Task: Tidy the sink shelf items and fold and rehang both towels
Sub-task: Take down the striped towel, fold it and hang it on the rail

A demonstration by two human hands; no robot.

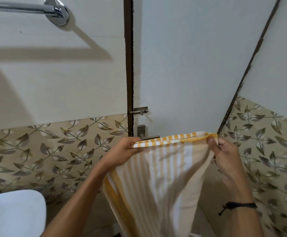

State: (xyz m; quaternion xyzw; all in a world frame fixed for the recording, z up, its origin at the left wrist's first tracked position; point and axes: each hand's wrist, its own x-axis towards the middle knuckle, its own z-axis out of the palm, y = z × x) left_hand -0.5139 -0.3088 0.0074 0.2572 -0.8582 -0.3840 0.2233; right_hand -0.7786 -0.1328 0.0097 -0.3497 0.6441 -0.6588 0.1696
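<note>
A yellow and white striped towel (165,177) is held up in front of a white door (182,57). Its top edge is pulled straight between two hands. The rest is left hanging down in soft folds, past the bottom of the view. The left corner is pinched by the left hand (128,148). The right corner is pinched by the right hand (224,154), with the thumb pressed on the yellow edge. A black band (240,206) is worn on the right wrist.

Just behind the towel's top edge, a metal door handle (148,135) is seen. A small bolt (139,111) is fixed above it. Leaf tiles (53,151) are laid on the lower wall on both sides. High up on the left, a shiny towel bar (19,6) is fixed to the wall. A white toilet tank (14,212) is seen low on the left.
</note>
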